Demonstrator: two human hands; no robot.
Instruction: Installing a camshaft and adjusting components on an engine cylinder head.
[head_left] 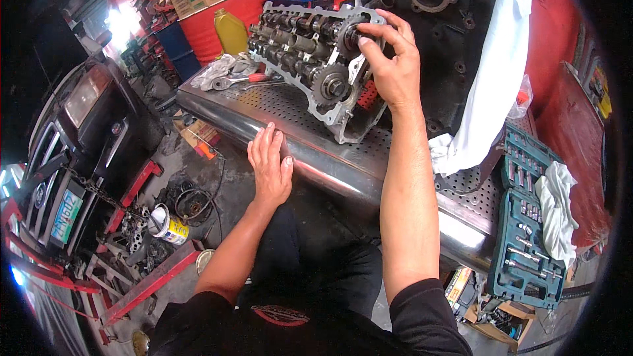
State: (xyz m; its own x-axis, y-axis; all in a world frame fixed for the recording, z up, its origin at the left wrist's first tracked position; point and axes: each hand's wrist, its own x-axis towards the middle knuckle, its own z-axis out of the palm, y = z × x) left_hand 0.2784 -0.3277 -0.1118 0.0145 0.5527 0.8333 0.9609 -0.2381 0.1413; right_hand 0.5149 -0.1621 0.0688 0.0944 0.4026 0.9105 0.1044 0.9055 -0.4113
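An aluminium cylinder head (310, 59) with two camshafts and toothed sprockets lies on a perforated steel workbench (277, 109). My right hand (392, 59) reaches up to its near end, fingers closed around the upper cam sprocket (353, 36). The lower sprocket (330, 84) is bare. My left hand (270, 161) rests flat and open on the bench's rounded front edge, holding nothing.
A black engine block (428, 20) draped with a white cloth (494, 86) stands behind. A teal socket set case (527, 224) lies open at right with a rag on it. A red-handled ratchet (244, 80), yellow jug (231, 31), a car front (72, 158) and floor clutter sit left.
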